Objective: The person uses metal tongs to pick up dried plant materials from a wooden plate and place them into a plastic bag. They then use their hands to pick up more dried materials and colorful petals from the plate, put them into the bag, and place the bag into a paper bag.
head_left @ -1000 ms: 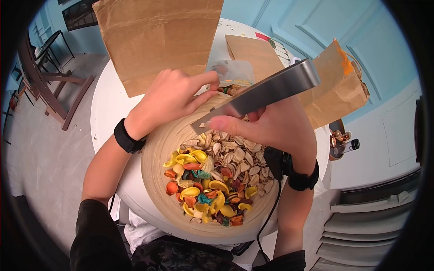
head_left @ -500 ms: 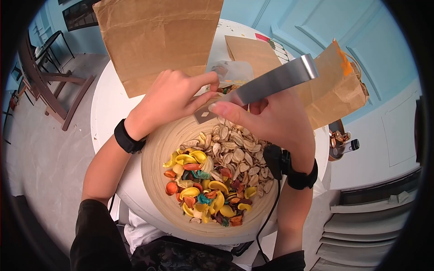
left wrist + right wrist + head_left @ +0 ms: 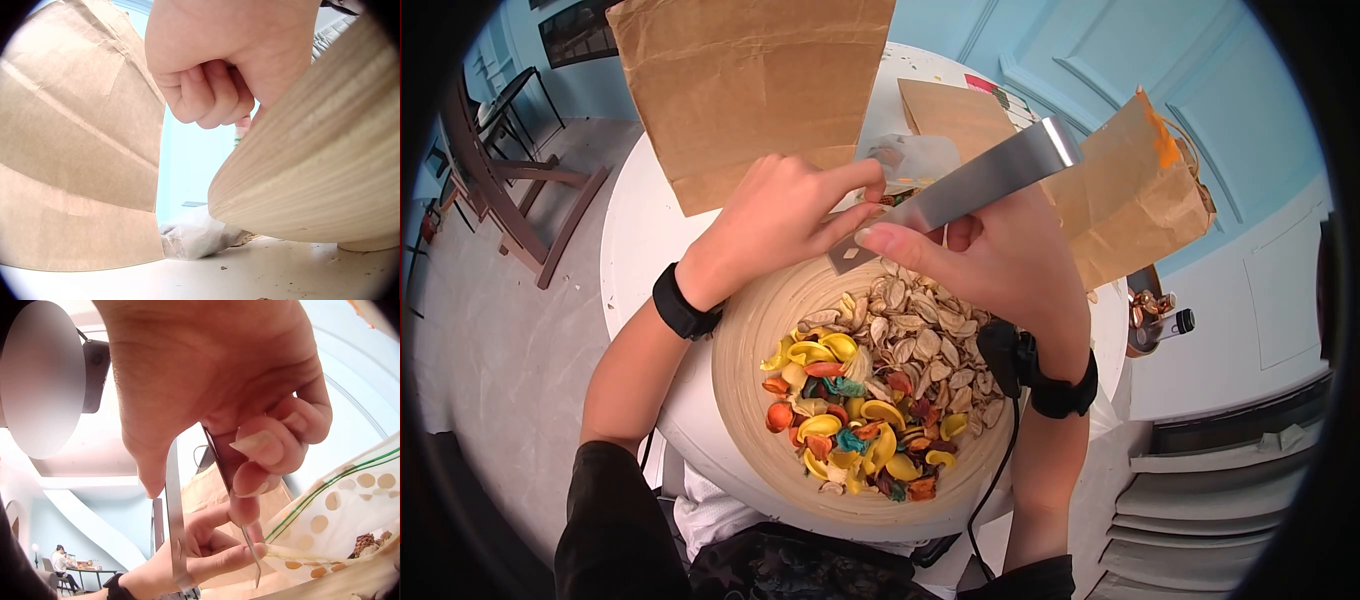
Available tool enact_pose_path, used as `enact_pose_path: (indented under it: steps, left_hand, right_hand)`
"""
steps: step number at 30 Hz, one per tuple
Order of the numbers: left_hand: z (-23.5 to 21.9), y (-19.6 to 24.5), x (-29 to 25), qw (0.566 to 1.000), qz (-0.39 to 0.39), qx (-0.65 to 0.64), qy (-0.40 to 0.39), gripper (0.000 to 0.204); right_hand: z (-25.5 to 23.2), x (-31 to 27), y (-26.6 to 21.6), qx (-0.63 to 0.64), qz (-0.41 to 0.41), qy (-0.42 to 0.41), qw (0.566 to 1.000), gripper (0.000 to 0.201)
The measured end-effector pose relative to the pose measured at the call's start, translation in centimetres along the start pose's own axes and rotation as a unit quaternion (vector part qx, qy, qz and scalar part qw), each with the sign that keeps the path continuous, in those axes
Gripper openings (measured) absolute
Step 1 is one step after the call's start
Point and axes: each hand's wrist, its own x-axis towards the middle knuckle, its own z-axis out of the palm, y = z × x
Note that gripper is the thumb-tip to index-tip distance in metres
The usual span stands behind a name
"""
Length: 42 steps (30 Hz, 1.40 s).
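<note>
In the head view my right hand holds metal tongs, thumb on one arm and fingers on the other. The tongs' tips hang over the far-left part of a round wooden bowl, apart, with nothing visible between them. My left hand is at the bowl's far rim, thumb and index finger pinching the edge of a clear zip bag with dots and a green seal line. Pine cones show inside it. Pale dried pods and colourful dried petals lie in the bowl.
A tall brown paper bag stands behind my left hand. Another paper bag, with an orange mark, leans at the right, and brown paper lies at the back. Small bits dot the white table. A dark bottle is at the right.
My right hand has shifted a little left and away from me with the tongs, whose tips have moved towards the bowl's far rim. My left hand has stayed still.
</note>
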Motion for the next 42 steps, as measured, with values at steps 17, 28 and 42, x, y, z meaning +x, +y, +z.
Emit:
enact_pose_path:
  steps: [17,28,42]
  left_hand:
    - [0.2,-0.2,0.0,1.000,0.007,0.003,0.005,0.033]
    - [0.0,0.0,-0.1,1.000,0.006,-0.004,0.001,0.041]
    - [0.1,-0.1,0.0,1.000,0.012,-0.002,0.011,0.034]
  right_hand:
    - [0.5,0.1,0.5,-0.016,-0.009,0.018,1.000,0.052]
    - [0.6,0.0,-0.5,0.035,0.003,0.010,0.999,0.047]
    - [0.5,0.0,-0.2,-0.023,0.000,-0.007,1.000,0.049]
